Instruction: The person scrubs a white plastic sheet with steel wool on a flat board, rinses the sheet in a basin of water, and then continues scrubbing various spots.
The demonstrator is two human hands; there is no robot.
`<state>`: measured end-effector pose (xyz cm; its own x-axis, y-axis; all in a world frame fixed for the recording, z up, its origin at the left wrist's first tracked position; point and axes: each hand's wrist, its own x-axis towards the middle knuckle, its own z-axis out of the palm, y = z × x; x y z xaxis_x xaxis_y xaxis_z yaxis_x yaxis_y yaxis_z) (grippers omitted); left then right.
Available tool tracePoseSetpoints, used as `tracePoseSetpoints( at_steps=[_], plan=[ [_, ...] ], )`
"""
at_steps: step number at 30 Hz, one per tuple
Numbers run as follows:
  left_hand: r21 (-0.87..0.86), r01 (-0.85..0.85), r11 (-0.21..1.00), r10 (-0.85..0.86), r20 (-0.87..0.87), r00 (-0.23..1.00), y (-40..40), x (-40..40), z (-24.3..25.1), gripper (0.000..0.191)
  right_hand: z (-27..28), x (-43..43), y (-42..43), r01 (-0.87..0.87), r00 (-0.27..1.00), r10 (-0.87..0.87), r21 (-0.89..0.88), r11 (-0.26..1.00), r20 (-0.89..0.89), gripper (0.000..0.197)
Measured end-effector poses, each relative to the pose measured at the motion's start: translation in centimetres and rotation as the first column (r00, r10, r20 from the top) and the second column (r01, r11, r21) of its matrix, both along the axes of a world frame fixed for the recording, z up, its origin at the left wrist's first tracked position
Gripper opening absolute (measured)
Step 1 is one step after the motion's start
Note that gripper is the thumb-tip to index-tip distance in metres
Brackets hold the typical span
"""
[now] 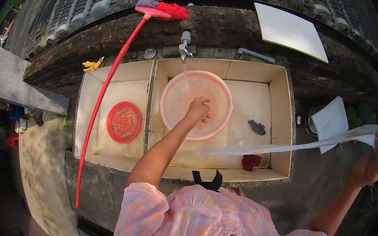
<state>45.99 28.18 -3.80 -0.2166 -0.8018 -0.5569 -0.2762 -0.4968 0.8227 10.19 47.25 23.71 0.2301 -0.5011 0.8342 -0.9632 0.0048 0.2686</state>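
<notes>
My left hand [199, 110] is over the water inside a pale pink plastic basin [229, 120]. Its fingers are curled, and whatever may be under them is hidden. A thin stream of water falls from a metal tap [183, 51] into this basin, just behind the hand. Out to the right, my right hand [375, 162] grips one end of a thin, whitish plastic bag [305, 145]. The bag stretches leftward from the fingers, across the rim of the tiled sink [250, 96]. Below its free end, a dark red cloth [251, 162] lies in the sink.
A red-handled mop [113, 74] leans across the left compartment, above a red patterned plate [123, 122]. A grey scouring pad [257, 127] sits right of the basin. Along the back ledge are a yellow spray nozzle [93, 64], a drain strainer [149, 53] and a grey pipe [255, 55].
</notes>
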Motion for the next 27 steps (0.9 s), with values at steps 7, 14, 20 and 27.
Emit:
tracePoseSetpoints(
  at_steps=[7, 14, 20, 27],
  plan=[
    [-0.742, 0.602, 0.295, 0.346, 0.67, 0.657, -13.1, 0.7, 3.7, 0.024, 2.0, 0.2, -1.6, 0.181, 0.953, -0.126, 0.182, 0.967, -0.276, 0.019],
    [-0.596, 0.733, 0.327, -0.005, 0.775, 0.632, -13.8, 4.8, 3.1, 0.027, 2.5, 1.1, -1.4, 0.241, 0.967, -0.218, 0.195, 0.951, -0.13, 0.017],
    [-0.439, 0.681, 0.587, -0.297, 0.665, 0.685, -10.9, 2.6, 8.6, 0.041, 2.4, 1.7, -2.3, 0.165, 0.986, -0.164, 0.136, 0.977, -0.022, 0.016],
    [-0.771, 0.555, 0.313, -0.574, 0.311, 0.757, 6.4, -3.4, 12.1, 0.067, 2.6, 1.3, -4.1, 0.103, 0.994, -0.1, 0.083, 0.991, -0.04, 0.015]
  ],
)
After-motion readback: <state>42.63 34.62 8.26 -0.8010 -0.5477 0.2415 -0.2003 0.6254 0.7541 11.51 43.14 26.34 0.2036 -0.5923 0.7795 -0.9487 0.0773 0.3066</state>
